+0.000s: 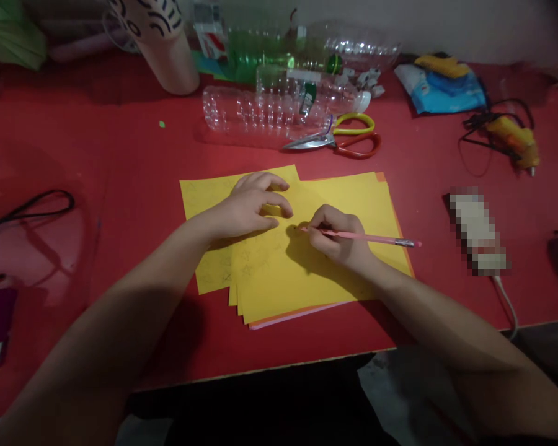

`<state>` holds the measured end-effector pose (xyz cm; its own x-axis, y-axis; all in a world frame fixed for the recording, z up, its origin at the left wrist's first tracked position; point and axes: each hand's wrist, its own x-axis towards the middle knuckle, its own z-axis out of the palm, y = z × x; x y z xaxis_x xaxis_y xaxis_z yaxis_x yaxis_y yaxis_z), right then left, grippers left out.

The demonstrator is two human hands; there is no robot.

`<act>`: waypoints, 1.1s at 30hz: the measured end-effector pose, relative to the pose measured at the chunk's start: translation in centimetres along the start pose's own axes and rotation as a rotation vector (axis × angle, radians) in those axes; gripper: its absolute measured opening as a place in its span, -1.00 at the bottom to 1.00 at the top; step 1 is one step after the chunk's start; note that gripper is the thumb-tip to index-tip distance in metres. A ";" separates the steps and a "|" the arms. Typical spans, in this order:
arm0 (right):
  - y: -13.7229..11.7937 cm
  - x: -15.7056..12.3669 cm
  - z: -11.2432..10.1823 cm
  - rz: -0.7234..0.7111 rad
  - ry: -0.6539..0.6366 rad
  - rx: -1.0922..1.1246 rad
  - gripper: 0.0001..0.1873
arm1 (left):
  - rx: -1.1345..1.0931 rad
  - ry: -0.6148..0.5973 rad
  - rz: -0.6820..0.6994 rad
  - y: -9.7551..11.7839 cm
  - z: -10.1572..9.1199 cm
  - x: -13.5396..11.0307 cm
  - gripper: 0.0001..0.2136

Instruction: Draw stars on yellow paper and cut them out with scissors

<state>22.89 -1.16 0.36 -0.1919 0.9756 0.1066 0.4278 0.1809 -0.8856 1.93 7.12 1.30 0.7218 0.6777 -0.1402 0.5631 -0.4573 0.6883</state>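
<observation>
Yellow paper sheets [279,279] lie in a loose stack, with orange and pink sheets showing at the lower and right edges. Small pencil drawings are faintly visible on the left part of the paper. My left hand [255,204] rests on the sheets, fingers apart and slightly curved, holding nothing. In my right hand [339,238] a pink pencil [376,238] is pinched between thumb and fingers. Its tip points left, at or just over the top sheet, and its eraser end sticks out to the right. Whether the tip touches the paper I cannot tell.
Scissors [330,142] with yellow and red handles lie beyond the paper, against clear plastic bottles [260,111]. A tumbler [172,62] stands at the back left. To the right are a blue packet [446,90], a yellow glue gun [514,139] and a blurred-out device [478,232] with a white cable.
</observation>
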 end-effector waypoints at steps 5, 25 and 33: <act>0.0 0.0 0.0 0.007 0.014 -0.011 -0.85 | -0.018 0.003 -0.009 -0.1 0.0 0.0 -0.78; 0.2 -0.1 -0.1 -0.038 -0.011 -0.028 -0.86 | -0.004 -0.007 -0.009 0.0 0.0 0.0 -0.78; 0.5 -0.4 -0.1 -0.076 -0.060 -0.062 -0.88 | -0.014 -0.007 -0.015 0.1 0.0 -0.1 -0.77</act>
<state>23.32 -1.47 -0.09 -0.2781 0.9498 0.1435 0.4633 0.2635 -0.8461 1.95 7.02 1.41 0.7159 0.6806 -0.1557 0.5684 -0.4387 0.6960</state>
